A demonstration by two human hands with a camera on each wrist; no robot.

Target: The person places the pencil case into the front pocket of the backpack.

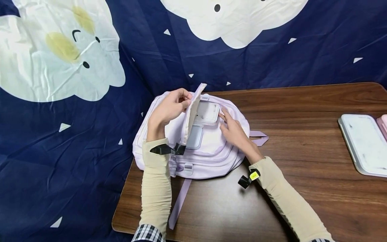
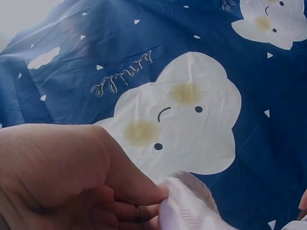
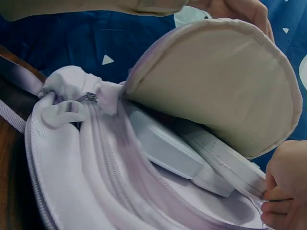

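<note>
A pale lilac backpack (image 1: pixel 169 129) lies on the table with its front pocket unzipped. My left hand (image 1: pixel 169 107) pinches the edge of the pocket flap (image 1: pixel 191 112) between thumb and fingers and holds it raised; the left wrist view shows this flap (image 2: pixel 189 203) bunched at the thumb tip. Inside the pocket sit a white flat case (image 1: pixel 208 112) and a bluish-grey case (image 1: pixel 195 137), both partly covered by the flap. My right hand (image 1: pixel 234 129) has its fingertips at the white case's right end, by the pocket edge; the right wrist view shows these fingers (image 3: pixel 280 206) there.
To the right on the wooden table (image 1: pixel 290 134) lies a larger white flat case (image 1: pixel 364 144), beside a pink item (image 1: pixel 384 122) cut off by the frame. A backpack strap (image 1: pixel 179 203) hangs toward the front edge. Blue cloud-print cloth (image 1: pixel 75 161) encloses the back and left.
</note>
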